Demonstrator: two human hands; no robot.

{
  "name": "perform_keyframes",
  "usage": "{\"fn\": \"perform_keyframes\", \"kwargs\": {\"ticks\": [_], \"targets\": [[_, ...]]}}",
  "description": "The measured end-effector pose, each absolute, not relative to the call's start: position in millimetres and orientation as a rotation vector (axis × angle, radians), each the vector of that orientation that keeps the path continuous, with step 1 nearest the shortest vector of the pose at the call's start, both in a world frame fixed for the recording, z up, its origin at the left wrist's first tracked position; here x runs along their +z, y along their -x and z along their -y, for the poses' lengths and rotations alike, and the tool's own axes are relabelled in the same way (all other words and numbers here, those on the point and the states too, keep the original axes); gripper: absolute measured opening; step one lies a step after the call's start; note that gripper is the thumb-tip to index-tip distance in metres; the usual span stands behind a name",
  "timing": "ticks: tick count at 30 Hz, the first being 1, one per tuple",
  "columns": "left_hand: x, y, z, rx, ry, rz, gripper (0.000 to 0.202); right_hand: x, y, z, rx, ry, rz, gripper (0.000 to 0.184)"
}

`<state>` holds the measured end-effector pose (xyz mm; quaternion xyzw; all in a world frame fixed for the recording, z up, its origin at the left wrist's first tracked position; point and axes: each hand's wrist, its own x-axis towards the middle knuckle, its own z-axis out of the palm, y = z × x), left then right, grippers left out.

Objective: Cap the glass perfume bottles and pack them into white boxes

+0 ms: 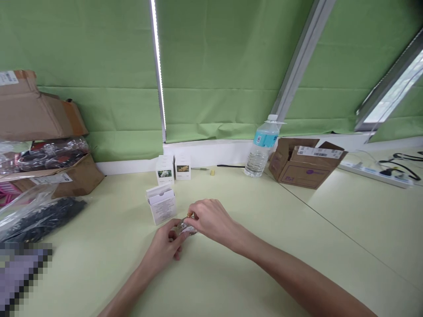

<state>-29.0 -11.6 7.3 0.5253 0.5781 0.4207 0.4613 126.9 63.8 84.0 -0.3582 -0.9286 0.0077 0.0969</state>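
My two hands meet over a pale green table [109,273] near the middle of the view. My left hand [161,244] is curled around a small clear glass bottle [184,228], which is partly hidden by my fingers. An orange-gold top [190,215] shows at its upper end, under the fingers of my right hand [211,220], which pinch at the bottle from above. Just beyond my hands stands an opened white carton [161,204] with printed text, its flap raised.
Two small white boxes [173,169] and a small yellow item [212,172] stand by the wall. To the right are a water bottle [262,147], an open cardboard box [306,163] and a power strip [373,174]. Plastic bags and flattened cardboard [39,110] are piled at the left.
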Motion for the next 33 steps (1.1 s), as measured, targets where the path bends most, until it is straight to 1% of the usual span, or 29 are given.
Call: {"fn": "perform_keyframes", "kwargs": {"ticks": [4, 6, 11, 14, 16, 19, 22, 23, 27, 29, 31, 33], "targets": [[7.7, 28.6, 11.5, 1.042, -1.303, -1.431, 0.047, 83.1, -126.9, -63.8, 0.080, 1.068, 2.739, 0.026], [8.6, 28.4, 11.7, 1.042, -1.302, -1.431, 0.047, 84.0, -126.8, -62.3, 0.095, 1.063, 2.733, 0.029], [6.3, 28.4, 11.0, 1.057, -1.291, -1.429, 0.048, 94.3, -130.1, -63.8, 0.194, 1.139, 2.702, 0.058], [2.2, 29.4, 9.5, 1.040, -1.267, -1.453, 0.051, 97.9, -137.4, -79.0, 0.175, 1.242, 2.590, 0.063], [0.1, 30.3, 8.7, 1.030, -1.266, -1.446, 0.052, 94.5, -144.3, -99.3, 0.127, 1.295, 2.535, 0.060], [-0.9, 31.4, 8.3, 1.019, -1.283, -1.425, 0.049, 82.2, -153.7, -142.2, 0.210, 1.442, 2.422, 0.040], [-1.8, 31.9, 8.5, 1.018, -1.279, -1.432, 0.047, 69.0, -156.0, -188.1, 0.191, 1.579, 2.297, 0.033], [-2.6, 31.9, 8.5, 1.020, -1.275, -1.431, 0.047, 65.3, -154.6, -201.7, 0.180, 1.612, 2.254, 0.033], [-6.4, 32.6, 8.0, 1.038, -1.278, -1.392, 0.050, 52.9, -143.2, -241.3, 0.193, 1.683, 2.142, 0.047], [-6.9, 33.0, 7.8, 1.040, -1.280, -1.376, 0.051, 46.6, -137.7, -252.4, 0.215, 1.685, 2.128, 0.050], [-6.0, 33.4, 7.9, 1.037, -1.274, -1.368, 0.050, 40.4, -134.1, -258.6, 0.238, 1.680, 2.136, 0.047], [-4.3, 33.6, 8.1, 1.033, -1.272, -1.361, 0.049, 35.5, -132.9, -260.8, 0.253, 1.676, 2.151, 0.040]]}}
